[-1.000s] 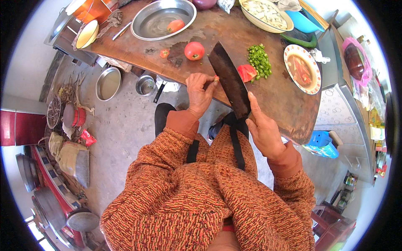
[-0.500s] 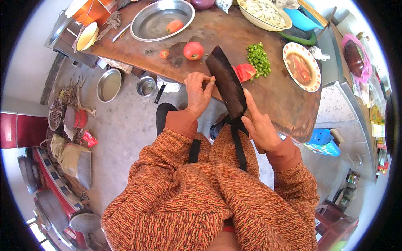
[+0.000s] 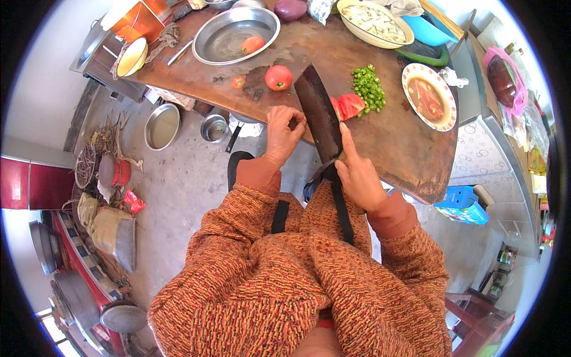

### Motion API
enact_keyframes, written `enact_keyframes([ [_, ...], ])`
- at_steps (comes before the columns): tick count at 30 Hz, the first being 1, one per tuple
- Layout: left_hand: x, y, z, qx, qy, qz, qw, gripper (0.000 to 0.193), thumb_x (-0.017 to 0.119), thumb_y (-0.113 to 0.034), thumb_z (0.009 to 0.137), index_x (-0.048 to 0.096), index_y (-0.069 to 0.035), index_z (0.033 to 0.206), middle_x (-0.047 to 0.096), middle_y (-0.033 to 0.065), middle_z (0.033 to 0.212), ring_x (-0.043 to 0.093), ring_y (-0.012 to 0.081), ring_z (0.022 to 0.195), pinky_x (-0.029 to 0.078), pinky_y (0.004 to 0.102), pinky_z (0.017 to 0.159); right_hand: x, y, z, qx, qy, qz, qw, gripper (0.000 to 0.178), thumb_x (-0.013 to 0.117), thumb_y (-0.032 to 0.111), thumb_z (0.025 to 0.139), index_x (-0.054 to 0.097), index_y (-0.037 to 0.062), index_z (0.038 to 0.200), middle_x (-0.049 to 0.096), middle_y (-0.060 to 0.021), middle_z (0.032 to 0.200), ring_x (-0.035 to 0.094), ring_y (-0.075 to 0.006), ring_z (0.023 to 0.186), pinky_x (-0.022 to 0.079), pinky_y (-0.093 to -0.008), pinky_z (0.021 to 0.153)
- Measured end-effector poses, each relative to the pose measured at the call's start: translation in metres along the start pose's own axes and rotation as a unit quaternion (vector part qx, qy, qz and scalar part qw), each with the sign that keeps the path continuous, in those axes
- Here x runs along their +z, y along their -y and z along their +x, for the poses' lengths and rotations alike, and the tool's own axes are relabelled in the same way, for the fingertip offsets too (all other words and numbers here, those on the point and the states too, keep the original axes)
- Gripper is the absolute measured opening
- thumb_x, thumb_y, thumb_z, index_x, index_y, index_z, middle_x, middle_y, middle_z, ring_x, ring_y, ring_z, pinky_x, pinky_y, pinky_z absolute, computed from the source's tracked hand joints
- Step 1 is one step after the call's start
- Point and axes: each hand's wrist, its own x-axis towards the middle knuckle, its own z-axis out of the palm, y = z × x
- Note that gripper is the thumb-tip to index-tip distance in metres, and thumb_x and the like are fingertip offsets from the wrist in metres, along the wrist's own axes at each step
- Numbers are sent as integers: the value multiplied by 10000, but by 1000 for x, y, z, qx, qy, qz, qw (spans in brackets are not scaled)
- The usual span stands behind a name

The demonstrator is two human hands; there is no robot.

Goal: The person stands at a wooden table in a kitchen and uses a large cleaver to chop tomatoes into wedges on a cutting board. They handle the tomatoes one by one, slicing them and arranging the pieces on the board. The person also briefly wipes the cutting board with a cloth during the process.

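A broad dark cleaver (image 3: 320, 113) is tilted up over the near edge of the wooden table, its blade pointing away from me. My right hand (image 3: 360, 181) is closed round its handle end, the index finger stretched along the blade. Just left of the blade, my left hand (image 3: 284, 132) is pinched, thumb against fingertips; whatever lies between them is too small to make out. Cut red tomato pieces (image 3: 347, 106) lie right of the blade, beside a heap of chopped green peppers (image 3: 369, 88). A whole tomato (image 3: 278, 78) and a small tomato piece (image 3: 238, 82) sit to the left.
At the table's back stand a metal basin (image 3: 208, 50) with a tomato (image 3: 253, 44), an eggplant (image 3: 290, 9) and a bowl of pale cut pieces (image 3: 375, 22). A spotted-rim plate (image 3: 429, 113) of reddish liquid is at right. Pans (image 3: 162, 127) rest on the floor at left.
My left hand's fingertips have drawn slightly off the cleaver's edge, where they touched it before. The right hand's index finger has straightened along the blade. The view has shifted a little.
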Motion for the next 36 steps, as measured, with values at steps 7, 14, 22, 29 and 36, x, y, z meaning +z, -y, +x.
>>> enact_keyframes([
  [7, -8, 25, -3, 4, -100, 61, 993, 174, 735, -38, 734, 618, -122, 831, 608, 29, 835, 548, 269, 890, 393, 397, 827, -6, -2, 2, 91, -16, 143, 985, 768, 578, 26, 907, 217, 151, 1574, 638, -203, 780, 636, -336, 636, 494, -434, 579],
  [14, -25, 23, 12, 6, -118, 190, 975, 296, 798, -139, 726, 651, -120, 983, 604, 69, 1067, 524, 307, 1048, 383, 452, 920, -44, -6, -18, 54, -113, 317, 940, 744, 518, -22, 947, 195, 147, 1596, 538, 16, 756, 473, -53, 542, 437, -211, 484],
  [22, 11, -21, 10, 73, -10, 85, 994, 418, 831, -177, 677, 612, -109, 1027, 590, 75, 1057, 537, 294, 1027, 394, 422, 899, -65, -12, -35, 65, -158, 263, 950, 735, 523, -35, 937, 227, 131, 1589, 529, 21, 749, 469, -50, 563, 445, -213, 507],
  [29, 31, -9, 15, 18, 0, 68, 998, 310, 797, -100, 690, 619, -112, 944, 590, 45, 881, 543, 269, 878, 395, 400, 811, -60, -2, -43, 92, -109, 145, 979, 739, 564, -29, 905, 296, 145, 1570, 530, -14, 737, 479, -71, 575, 469, -249, 547],
  [36, 21, -7, 10, 10, 6, 5, 1000, 256, 769, -62, 713, 622, -100, 919, 593, 53, 853, 543, 276, 842, 406, 391, 785, -47, -3, -40, 6, -44, 23, 999, 742, 579, -14, 890, 290, 137, 1556, 633, -261, 1161, 641, -442, 1020, 525, -419, 846],
])
